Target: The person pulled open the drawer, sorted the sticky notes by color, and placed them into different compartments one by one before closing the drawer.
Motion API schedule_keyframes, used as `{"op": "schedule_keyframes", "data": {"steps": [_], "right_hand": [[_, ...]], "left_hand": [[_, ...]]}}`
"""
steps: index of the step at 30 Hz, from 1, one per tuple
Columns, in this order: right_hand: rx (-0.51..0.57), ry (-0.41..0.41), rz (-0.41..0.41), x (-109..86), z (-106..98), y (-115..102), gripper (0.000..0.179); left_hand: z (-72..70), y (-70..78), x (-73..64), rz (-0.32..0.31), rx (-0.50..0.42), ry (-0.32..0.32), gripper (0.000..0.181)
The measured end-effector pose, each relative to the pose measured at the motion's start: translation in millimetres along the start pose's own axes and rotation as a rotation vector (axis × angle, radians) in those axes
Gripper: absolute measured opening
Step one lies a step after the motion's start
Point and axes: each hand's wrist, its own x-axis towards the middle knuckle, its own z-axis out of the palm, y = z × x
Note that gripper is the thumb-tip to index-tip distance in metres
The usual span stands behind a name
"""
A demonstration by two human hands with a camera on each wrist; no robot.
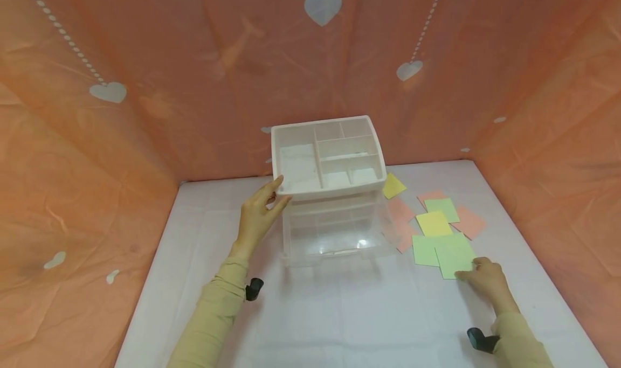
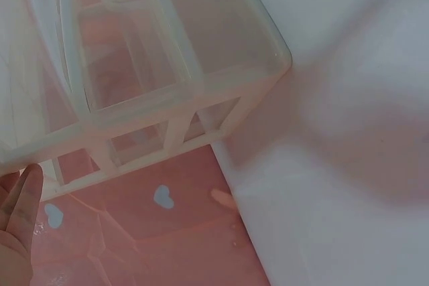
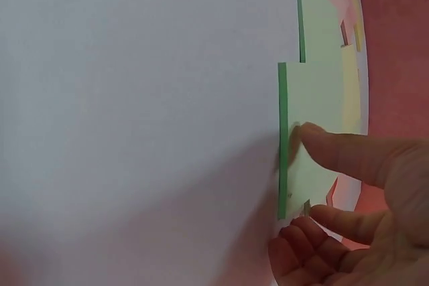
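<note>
A whitish plastic drawer organizer point(image 1: 335, 187) stands near the back of the table, its upper tray divided into compartments and a clear drawer front below. My left hand point(image 1: 256, 214) touches the front left corner of its tray; in the left wrist view, straight fingers point(image 2: 25, 199) rest along the organizer's frame point(image 2: 134, 118). At the right, my right hand point(image 1: 487, 282) has thumb and fingers about the near right corner of a light green sticky note pad point(image 1: 453, 255). The right wrist view shows the pad's darker green edge point(image 3: 283, 159), with the thumb point(image 3: 328, 145) over it.
Beside the held pad lie another green pad point(image 1: 424, 251), a yellow one point(image 1: 433, 223), a further green one point(image 1: 441, 209) and several pink ones point(image 1: 469, 222). Another yellow pad point(image 1: 393, 186) touches the organizer's right side. Orange cloth walls point(image 1: 271, 61) enclose the white table point(image 1: 339, 314).
</note>
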Motion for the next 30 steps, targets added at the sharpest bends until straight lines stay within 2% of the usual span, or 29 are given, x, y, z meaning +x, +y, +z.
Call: {"op": "schedule_keyframes", "data": {"steps": [7, 17, 23, 30], "right_hand": [[-0.005, -0.006, -0.003, -0.8, 1, 3, 0.067], [0.062, 0.036, -0.003, 2.0, 8, 8, 0.059], [0.055, 0.033, 0.012, 2.8, 10, 7, 0.064], [0.08, 0.089, 0.001, -1.6, 12, 7, 0.061]], "left_hand": [[-0.2, 0.7, 0.1, -0.017, 0.0, -0.002, 0.046], [-1.2, 1.2, 0.1, -0.053, -0.026, -0.009, 0.045], [-0.6, 0.6, -1.6, -0.066, -0.019, -0.005, 0.046], [0.3, -0.4, -1.7, -0.063, -0.011, -0.011, 0.045]]}}
